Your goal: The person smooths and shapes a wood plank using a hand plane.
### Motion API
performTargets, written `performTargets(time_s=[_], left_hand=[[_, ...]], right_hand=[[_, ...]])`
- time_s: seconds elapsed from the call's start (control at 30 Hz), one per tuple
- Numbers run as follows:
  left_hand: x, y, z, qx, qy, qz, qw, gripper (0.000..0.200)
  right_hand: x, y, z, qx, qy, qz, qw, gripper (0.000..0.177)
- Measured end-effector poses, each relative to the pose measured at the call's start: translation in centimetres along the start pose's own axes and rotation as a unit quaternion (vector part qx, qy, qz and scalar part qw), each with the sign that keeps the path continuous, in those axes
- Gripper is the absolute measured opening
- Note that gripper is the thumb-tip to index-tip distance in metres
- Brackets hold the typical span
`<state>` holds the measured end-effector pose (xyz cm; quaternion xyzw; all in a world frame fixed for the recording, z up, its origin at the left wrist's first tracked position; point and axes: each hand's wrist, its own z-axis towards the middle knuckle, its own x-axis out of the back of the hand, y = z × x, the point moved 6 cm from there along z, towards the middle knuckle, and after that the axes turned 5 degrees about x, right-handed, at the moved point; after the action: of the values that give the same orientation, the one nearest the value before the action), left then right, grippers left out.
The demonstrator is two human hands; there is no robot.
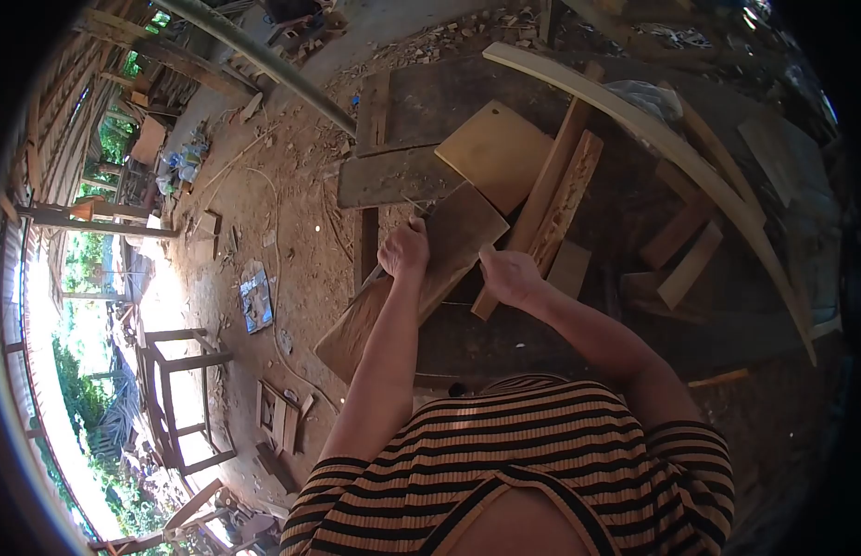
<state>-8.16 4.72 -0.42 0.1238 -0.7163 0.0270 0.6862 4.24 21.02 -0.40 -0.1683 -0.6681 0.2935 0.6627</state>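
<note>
A thick wooden board [463, 228] lies slantwise across the near left part of the workbench, its near end jutting past the bench edge. My left hand [405, 248] is closed at the board's left edge, with the fingers curled out of sight. At the opposite edge my right hand [511, 275] is closed too, its thumb along the rim of the board. A thin pale strip [373, 275] shows beside my left hand; what it is I cannot make out. Just beyond the board lies a lighter flat wooden panel [497, 153] with a small hole near one corner.
Long wooden strips [553, 190] lie right of the board. A long curved wooden piece [653, 130] arcs over the dark workbench [430, 97]. Short offcuts [691, 264] sit at the right. A wooden frame [185, 398] stands on the debris-strewn floor [301, 204] at left.
</note>
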Motion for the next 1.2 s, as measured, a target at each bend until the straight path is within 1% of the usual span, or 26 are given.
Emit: performTargets(time_s=[0.17, 0.23, 0.33, 0.37, 0.47, 0.53, 0.67, 0.73, 0.83, 0.97, 1.07, 1.13, 1.2], left_hand=[[-0.2, 0.0, -0.2, 0.000, -0.004, 0.003, 1.000, 0.053], [0.0, 0.0, -0.1, -0.005, -0.006, -0.006, 1.000, 0.051], [0.3, 0.1, -0.1, -0.001, -0.004, -0.007, 1.000, 0.050], [0.3, 0.3, -0.1, -0.002, -0.004, -0.008, 1.000, 0.050], [0.1, 0.0, -0.2, -0.006, -0.005, -0.017, 1.000, 0.050], [0.0, 0.0, 0.0, -0.007, -0.003, -0.009, 1.000, 0.050], [-0.6, -0.1, 0.1, -0.008, -0.021, 0.017, 1.000, 0.050], [0.0, 0.1, -0.1, -0.024, 0.008, -0.001, 1.000, 0.050], [-0.2, 0.0, 0.2, -0.009, -0.003, 0.000, 1.000, 0.050], [0.0, 0.0, 0.0, -0.010, 0.001, -0.003, 1.000, 0.050], [-0.2, -0.1, 0.1, 0.006, -0.020, 0.006, 1.000, 0.049], [-0.3, 0.0, 0.1, -0.007, -0.027, 0.003, 1.000, 0.048], [-0.3, 0.2, 0.1, -0.003, -0.028, 0.000, 1.000, 0.048]], right_hand=[[0.6, 0.2, 0.4, -0.031, -0.005, 0.013, 0.999, 0.011], [0.2, -0.5, 3.1, 0.001, 0.016, 0.041, 0.999, 0.009], [-0.8, -0.7, 6.2, 0.001, 0.040, 0.042, 0.998, 0.009], [-0.8, -0.4, 6.2, 0.001, 0.041, 0.040, 0.998, 0.009], [-0.6, -0.8, 4.6, -0.012, 0.006, 0.045, 0.999, 0.008], [-0.3, -0.2, 2.4, -0.034, 0.006, 0.055, 0.998, 0.008], [-0.4, 0.1, 2.0, -0.069, -0.029, 0.046, 0.996, 0.008], [-0.2, -0.9, 4.5, -0.027, 0.014, 0.058, 0.998, 0.008], [-0.5, -0.9, 5.8, -0.026, 0.019, 0.033, 0.999, 0.008], [-0.4, -0.4, 2.8, -0.013, 0.004, 0.046, 0.999, 0.008], [-0.1, 0.0, 1.5, -0.046, -0.004, 0.057, 0.997, 0.008], [0.1, -0.5, 2.9, -0.009, 0.006, 0.054, 0.998, 0.007], [-0.6, -0.8, 5.7, -0.014, 0.024, 0.049, 0.998, 0.008]])
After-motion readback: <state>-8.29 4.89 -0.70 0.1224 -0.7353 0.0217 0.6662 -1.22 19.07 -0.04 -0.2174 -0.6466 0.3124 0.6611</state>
